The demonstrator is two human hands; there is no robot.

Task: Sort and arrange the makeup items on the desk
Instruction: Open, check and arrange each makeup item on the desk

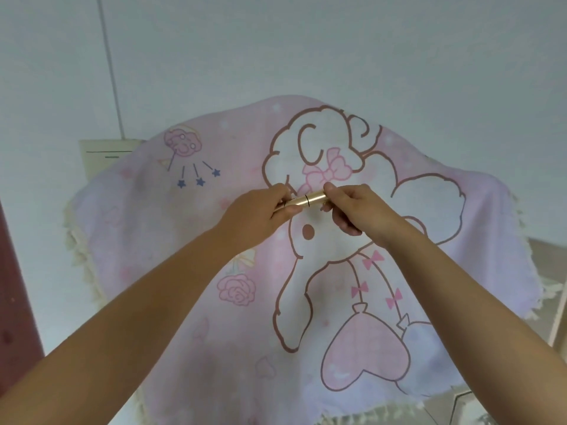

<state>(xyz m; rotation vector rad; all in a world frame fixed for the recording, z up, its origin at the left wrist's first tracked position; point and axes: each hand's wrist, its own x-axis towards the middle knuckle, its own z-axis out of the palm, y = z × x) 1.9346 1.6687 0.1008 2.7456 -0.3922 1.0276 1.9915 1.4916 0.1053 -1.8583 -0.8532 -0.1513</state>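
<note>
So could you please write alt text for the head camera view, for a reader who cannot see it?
Two bare hands hold a slim gold metal tube level between them, the left hand gripping one end and the right hand the other. Below lies a pink cloth with a cartoon poodle print.

Item: one slim, gold-coloured metallic cylindrical tube (pixel 306 200), of lipstick form, with a smooth, shiny finish. A thin dark line ringed the barrel near its middle, marking the seam between two sections; the sections sat together, closed. Pose: roughly horizontal, its right end tilted slightly farther and higher than its left. Position: held in the air above the middle of the desk's pink cartoon-printed cloth (pixel 190 240), towards the far side, not touching it. Both ends were covered by fingers; only the middle stretch showed. No other makeup items were visible.
</note>
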